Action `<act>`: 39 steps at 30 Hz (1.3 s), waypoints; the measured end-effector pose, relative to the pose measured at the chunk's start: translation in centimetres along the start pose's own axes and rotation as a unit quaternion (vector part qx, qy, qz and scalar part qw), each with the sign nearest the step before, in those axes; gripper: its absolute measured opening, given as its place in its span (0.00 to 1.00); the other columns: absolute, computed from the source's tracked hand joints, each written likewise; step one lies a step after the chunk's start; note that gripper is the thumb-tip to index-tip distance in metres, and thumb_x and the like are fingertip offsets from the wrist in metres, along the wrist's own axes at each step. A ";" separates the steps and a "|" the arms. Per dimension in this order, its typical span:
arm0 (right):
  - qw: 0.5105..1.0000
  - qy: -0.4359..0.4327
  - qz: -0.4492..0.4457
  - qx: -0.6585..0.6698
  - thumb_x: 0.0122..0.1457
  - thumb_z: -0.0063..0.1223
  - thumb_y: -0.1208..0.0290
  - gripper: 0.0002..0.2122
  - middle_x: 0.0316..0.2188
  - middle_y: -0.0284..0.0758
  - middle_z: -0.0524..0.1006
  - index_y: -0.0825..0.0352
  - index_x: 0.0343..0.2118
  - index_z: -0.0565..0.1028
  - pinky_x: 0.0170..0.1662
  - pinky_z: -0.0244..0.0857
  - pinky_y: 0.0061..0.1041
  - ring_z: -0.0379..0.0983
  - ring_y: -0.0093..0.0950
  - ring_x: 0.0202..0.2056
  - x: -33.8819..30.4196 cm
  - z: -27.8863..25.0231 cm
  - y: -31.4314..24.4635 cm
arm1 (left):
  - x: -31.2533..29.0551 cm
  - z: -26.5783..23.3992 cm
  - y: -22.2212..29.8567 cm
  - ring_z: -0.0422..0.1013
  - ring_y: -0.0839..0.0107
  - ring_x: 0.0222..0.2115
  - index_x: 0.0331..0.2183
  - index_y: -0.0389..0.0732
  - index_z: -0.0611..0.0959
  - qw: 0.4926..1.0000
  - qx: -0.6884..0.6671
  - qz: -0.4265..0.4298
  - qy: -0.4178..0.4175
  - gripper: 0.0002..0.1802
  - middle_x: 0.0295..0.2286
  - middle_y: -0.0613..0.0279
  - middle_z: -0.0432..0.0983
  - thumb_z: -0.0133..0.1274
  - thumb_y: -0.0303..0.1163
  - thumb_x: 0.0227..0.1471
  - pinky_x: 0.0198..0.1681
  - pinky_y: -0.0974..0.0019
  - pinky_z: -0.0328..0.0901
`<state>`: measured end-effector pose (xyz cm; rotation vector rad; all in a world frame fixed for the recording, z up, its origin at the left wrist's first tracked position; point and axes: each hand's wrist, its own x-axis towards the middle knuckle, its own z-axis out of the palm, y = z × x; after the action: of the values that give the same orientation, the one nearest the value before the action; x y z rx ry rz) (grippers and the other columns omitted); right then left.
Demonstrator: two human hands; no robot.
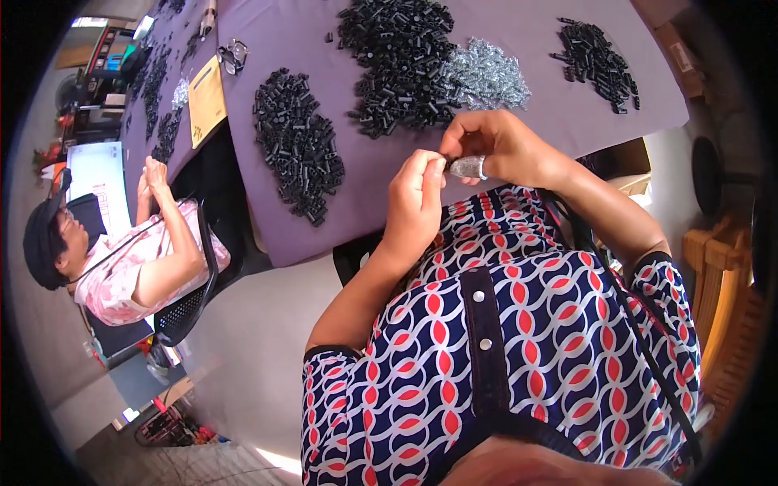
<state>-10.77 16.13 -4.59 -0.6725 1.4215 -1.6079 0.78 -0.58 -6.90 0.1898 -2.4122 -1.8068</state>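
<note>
My left hand (416,200) and my right hand (509,147) meet at the table's near edge, fingers pinched together. A small black piece (449,164) shows between their fingertips, mostly hidden by them; it resembles the black plastic parts in the piles. A grey cover (468,168) wraps one digit of my right hand. Just beyond my hands lie a large heap of short black cylindrical parts (397,69) and, touching it, a heap of small shiny clear or silvery pieces (488,74). To the left spreads a long pile of black parts (298,146).
Another pile of black parts (600,63) sits far right on the purple-grey tablecloth (519,20). At left, a seated co-worker (138,243) holds both hands together near a yellow envelope (207,101) and more small piles. A wooden chair (713,283) stands at my right.
</note>
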 end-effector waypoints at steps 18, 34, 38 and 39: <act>1.000 0.029 0.003 0.011 0.56 0.48 0.87 0.07 0.31 0.35 0.78 0.74 0.37 0.75 0.35 0.73 0.21 0.77 0.23 0.29 -0.4 0.1 0.6 | 0.0 -0.2 0.0 0.69 0.69 0.23 0.34 0.34 0.76 0.998 0.047 0.035 0.015 0.07 0.22 0.57 0.71 0.48 0.28 0.62 0.29 0.64 0.65; 0.973 0.113 -0.101 -0.176 0.52 0.53 0.88 0.08 0.34 0.31 0.77 0.73 0.36 0.76 0.34 0.70 0.18 0.75 0.18 0.34 -0.7 1.9 -0.3 | 0.9 0.3 1.0 0.70 0.54 0.24 0.33 0.35 0.76 0.981 0.110 0.134 0.085 0.03 0.26 0.53 0.72 0.49 0.23 0.60 0.28 0.57 0.64; 0.990 0.136 -0.023 0.036 0.60 0.55 0.80 0.02 0.27 0.30 0.78 0.72 0.33 0.77 0.27 0.71 0.15 0.75 0.17 0.24 -1.1 2.7 -0.4 | 0.9 0.4 0.0 0.71 0.53 0.29 0.35 0.37 0.76 0.946 0.185 0.244 0.107 0.03 0.29 0.54 0.72 0.51 0.23 0.57 0.32 0.54 0.66; 0.990 0.138 -0.017 0.035 0.59 0.54 0.81 0.02 0.27 0.33 0.78 0.73 0.33 0.76 0.26 0.71 0.16 0.75 0.18 0.23 -1.0 2.6 -0.3 | 0.9 0.3 -0.1 0.72 0.53 0.30 0.35 0.37 0.76 0.943 0.192 0.253 0.102 0.04 0.30 0.54 0.72 0.52 0.23 0.56 0.34 0.54 0.66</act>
<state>-8.13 15.70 -3.56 -0.4458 1.5477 -1.8233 -0.13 -0.46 -7.08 -0.1871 -2.3505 -1.0422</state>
